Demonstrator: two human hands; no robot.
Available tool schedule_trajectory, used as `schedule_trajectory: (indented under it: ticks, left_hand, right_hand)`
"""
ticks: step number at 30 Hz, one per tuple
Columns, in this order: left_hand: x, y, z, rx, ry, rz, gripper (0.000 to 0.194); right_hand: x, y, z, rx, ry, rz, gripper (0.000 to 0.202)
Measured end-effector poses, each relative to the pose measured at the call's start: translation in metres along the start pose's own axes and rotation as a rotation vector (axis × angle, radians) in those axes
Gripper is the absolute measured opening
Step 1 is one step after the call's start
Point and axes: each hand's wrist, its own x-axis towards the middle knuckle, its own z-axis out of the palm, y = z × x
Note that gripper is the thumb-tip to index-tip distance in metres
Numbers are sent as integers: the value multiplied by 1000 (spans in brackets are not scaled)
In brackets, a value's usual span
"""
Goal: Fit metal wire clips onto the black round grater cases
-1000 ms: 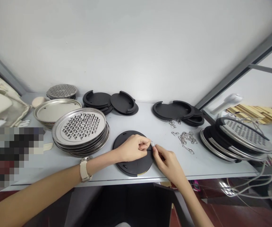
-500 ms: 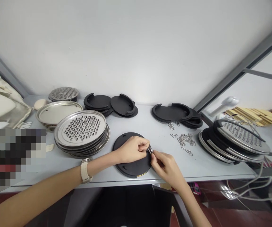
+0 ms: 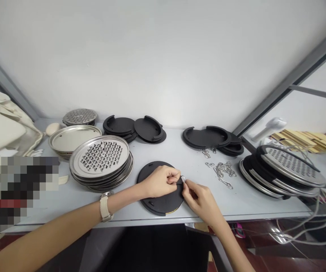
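Metal clip [image 3: 183,178]: at right hand [image 3: 202,200], fingertips pinched closed on it | left hand [image 3: 160,182]: curled, contents hidden, over black disc [image 3: 164,204] beside that pinch | risk: shallow hold, wire slips

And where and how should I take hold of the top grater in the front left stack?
Probably best by its plain near rim, coming from the front: raised teeth cover only the middle, and another stack crowds its far left.

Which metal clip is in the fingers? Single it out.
The clip pinched by the right hand, at the edge of the black disc; the other visible clips lie on the table.
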Motion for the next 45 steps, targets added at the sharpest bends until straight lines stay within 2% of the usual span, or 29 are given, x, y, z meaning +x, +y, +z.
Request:
schedule_trajectory:
  ticks: [12,17,23,29,32,37,40,45]
  left_hand:
    - [-2,-1,2,33,15,59,26]
    - [-2,-1,3,24,67,45,27]
    - [-2,-3,6,31,77,40,25]
    - [3,-7,3,98,185,4,19]
    - [3,-6,1,124,207,-17,19]
    - [0,-4,4,235,341,58,20]
    - [-4,-5,5,287,294,91,22]
    - [-10,-3,3,594,257,117,13]
  right_hand:
    - [-1,-1,-1,-20,25,-34,32]
    - [-2,1,0,-25,29,-34,32]
    - [-1,2,1,-50,48,-42,32]
    - [-6,0,3,-98,46,-137,32]
    - [-5,-3,4,-101,68,-106,31]
    - [1,-6,6,-119,118,-20,26]
    - [3,-7,8,-166,162,18,20]
    - [2,-10,10,-240,190,19,22]
